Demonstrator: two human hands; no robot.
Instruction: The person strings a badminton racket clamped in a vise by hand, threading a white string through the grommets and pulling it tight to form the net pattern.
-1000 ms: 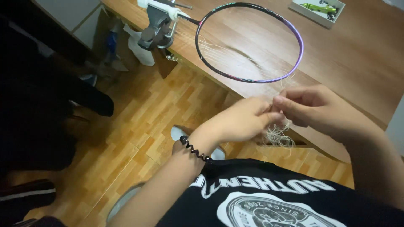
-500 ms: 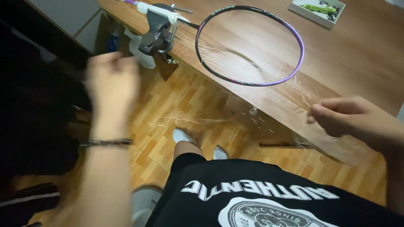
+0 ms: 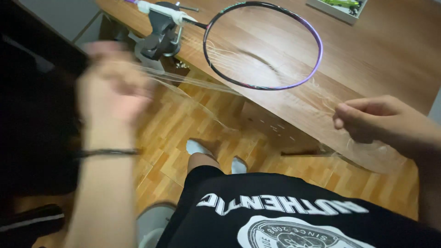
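A purple and black badminton racket frame [image 3: 317,50] lies over the wooden table [image 3: 381,59], its shaft held in a grey clamp [image 3: 158,36] at the table's left end. Thin whitish string [image 3: 197,82] runs from the frame out to both sides. My left hand [image 3: 112,85], blurred with motion, is raised at the left and pulls the string taut. My right hand [image 3: 372,119] sits at the right by the table's near edge, fingers pinched on the string, with a loose coil of string [image 3: 372,149] hanging under it.
A flat box with green items [image 3: 340,7] lies at the table's far side. Below are a herringbone wooden floor [image 3: 183,128], my feet in white socks [image 3: 197,147], and a dark chair at the far left.
My hands started together at the right on the string. The left hand swung out to the left, drawing string through, and has now risen higher; the right hand stayed put.
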